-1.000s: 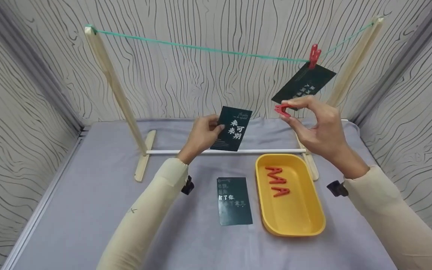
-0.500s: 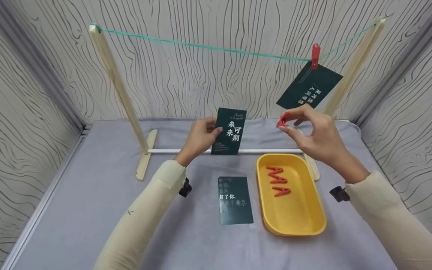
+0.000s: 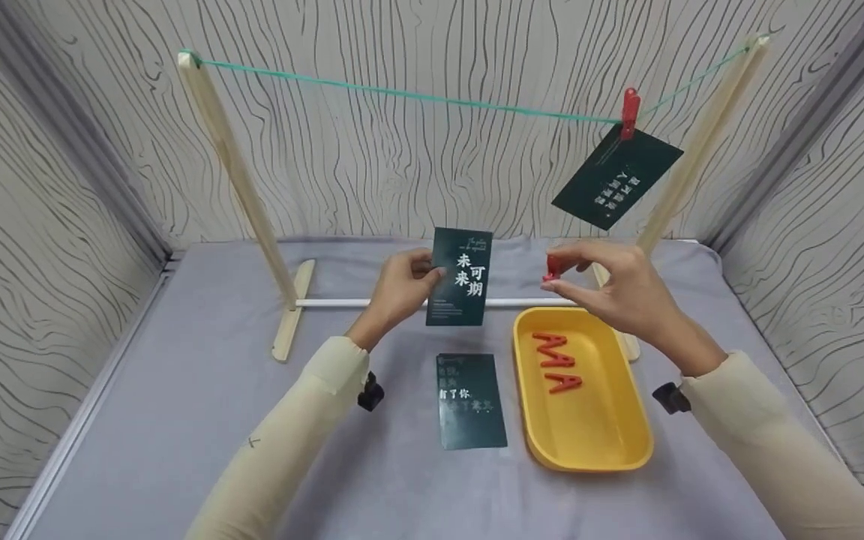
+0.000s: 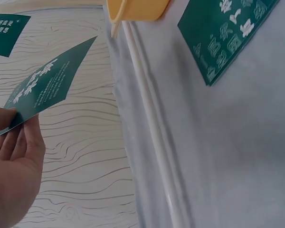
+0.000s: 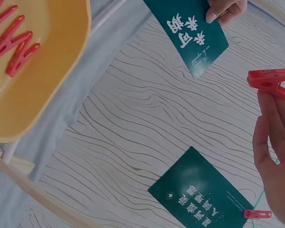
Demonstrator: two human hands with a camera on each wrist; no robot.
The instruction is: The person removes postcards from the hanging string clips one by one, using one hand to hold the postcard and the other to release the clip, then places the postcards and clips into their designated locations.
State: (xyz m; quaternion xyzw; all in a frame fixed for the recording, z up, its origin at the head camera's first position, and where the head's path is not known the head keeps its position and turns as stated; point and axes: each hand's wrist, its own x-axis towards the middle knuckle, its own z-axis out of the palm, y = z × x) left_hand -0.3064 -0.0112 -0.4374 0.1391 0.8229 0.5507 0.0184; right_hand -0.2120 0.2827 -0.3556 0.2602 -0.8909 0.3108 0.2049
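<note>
Wood-grain walls (image 3: 372, 172) are rising on three sides of a table covered with a lavender cloth (image 3: 177, 337), where a wooden rack (image 3: 231, 165) is holding up a green string (image 3: 417, 95). Toward the string's right end, a red clip (image 3: 630, 112) is gripping one corner of a dark green card (image 3: 616, 176), so that card is hanging aslant. The left hand (image 3: 402, 281) is pinching a second card (image 3: 462, 277) by its left edge, keeping it nearly upright, well below the string. The right hand (image 3: 619, 285) is pinching a loose clip (image 3: 551, 266) between thumb and fingertips; I cannot tell whether the clip's mouth is being squeezed apart. Over the last second both hands are sinking a little, the loose clip is turning, and the right hand is leaving the front of the hanging card, whose whole face is now showing. Judging by this, card and clip are both being held, yet nothing is joining them to each other or the string. Three more clips (image 3: 573, 384) are lying in a yellow tray (image 3: 589, 439), and a pile of cards (image 3: 471, 420) is resting just beside it.
</note>
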